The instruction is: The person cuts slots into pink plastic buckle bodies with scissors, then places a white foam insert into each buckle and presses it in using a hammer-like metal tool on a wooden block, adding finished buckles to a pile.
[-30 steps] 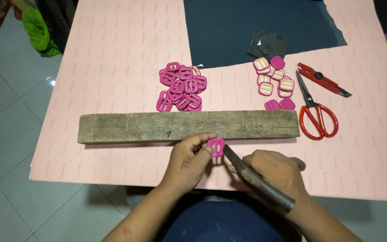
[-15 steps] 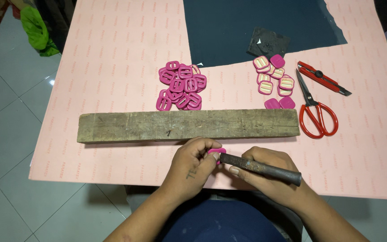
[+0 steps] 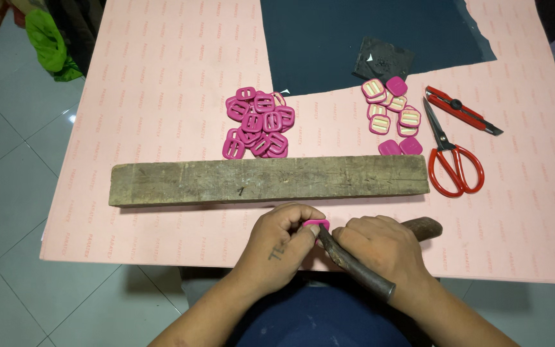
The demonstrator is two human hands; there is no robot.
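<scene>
The left hand (image 3: 277, 247) has its grip closed on a small pink buckle (image 3: 316, 224), pinched between thumb and fingertips so that only the upper edge of the buckle shows. The right hand (image 3: 380, 250), just at 3 o'clock of the left and touching it, is wrapped shut around a dark metal tool (image 3: 354, 265); the tool's thin end meets the buckle, its thicker end points toward 5 o'clock, and a brown rounded handle end (image 3: 425, 227) sticks out past the knuckles at 2 o'clock. Both hands sit low over the near edge of the table (image 3: 162, 77), which is covered with pink sheet.

Just at 12 o'clock of the hands a long weathered wooden block (image 3: 268, 180) lies crosswise, flat on the pink sheet. Beyond it, at 12 o'clock, a heap of pink buckles (image 3: 258, 122) lies piled together. At 1 o'clock, a smaller group of pink-and-cream buckles (image 3: 390, 112) lies near the block's right end. Just right of that group are red-handled scissors (image 3: 448, 157), blades pointing away, and beside them a red utility knife (image 3: 464, 109) lies at a slant. Farther off at 12 to 1 o'clock, a dark blue sheet (image 3: 329, 45) covers part of the table, with a small black piece (image 3: 383, 61) on its edge.
</scene>
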